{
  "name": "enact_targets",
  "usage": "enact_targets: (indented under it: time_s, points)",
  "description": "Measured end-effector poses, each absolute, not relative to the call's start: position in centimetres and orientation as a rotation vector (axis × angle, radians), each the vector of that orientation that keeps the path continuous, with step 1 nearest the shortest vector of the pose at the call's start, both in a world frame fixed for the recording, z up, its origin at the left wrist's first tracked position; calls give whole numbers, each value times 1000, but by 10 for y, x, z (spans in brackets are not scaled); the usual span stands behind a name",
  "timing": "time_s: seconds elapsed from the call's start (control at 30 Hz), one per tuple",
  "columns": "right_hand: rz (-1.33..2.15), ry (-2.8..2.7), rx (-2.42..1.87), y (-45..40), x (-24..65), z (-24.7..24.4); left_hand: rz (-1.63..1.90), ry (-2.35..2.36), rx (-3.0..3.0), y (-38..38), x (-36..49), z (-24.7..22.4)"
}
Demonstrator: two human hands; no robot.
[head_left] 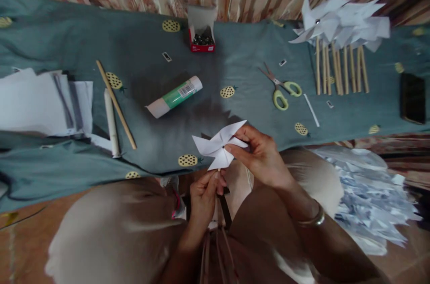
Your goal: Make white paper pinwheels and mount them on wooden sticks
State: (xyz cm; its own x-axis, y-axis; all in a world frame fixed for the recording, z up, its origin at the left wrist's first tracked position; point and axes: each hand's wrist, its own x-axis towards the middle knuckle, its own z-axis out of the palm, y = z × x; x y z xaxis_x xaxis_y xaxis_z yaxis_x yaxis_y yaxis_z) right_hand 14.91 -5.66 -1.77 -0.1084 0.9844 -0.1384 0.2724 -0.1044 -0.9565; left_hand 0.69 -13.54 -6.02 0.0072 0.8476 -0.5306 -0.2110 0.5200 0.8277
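A right hand pinches a white paper pinwheel near its centre. Below, the left hand's fingers grip what appears to be its stick.

My left grip pinches the stick below a white paper pinwheel, while my right grip holds its blades near the centre. Before me on the counter lie a green-labelled glue stick, an open red box of pins, scissors and a stack of paper. Finished pinwheels lie together at the far right, near a dark phone.
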Motion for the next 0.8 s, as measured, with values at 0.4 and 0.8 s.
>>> enact_targets:
  time_s: [0.4,0.8]
  points:
    - [1652,-1235,-1254,-29,154,-25,1054,1272,538,-136,13,-64]
    - [1550,-1551,-1490,-4,143,-23,1028,1228,404,-133,14,-56]
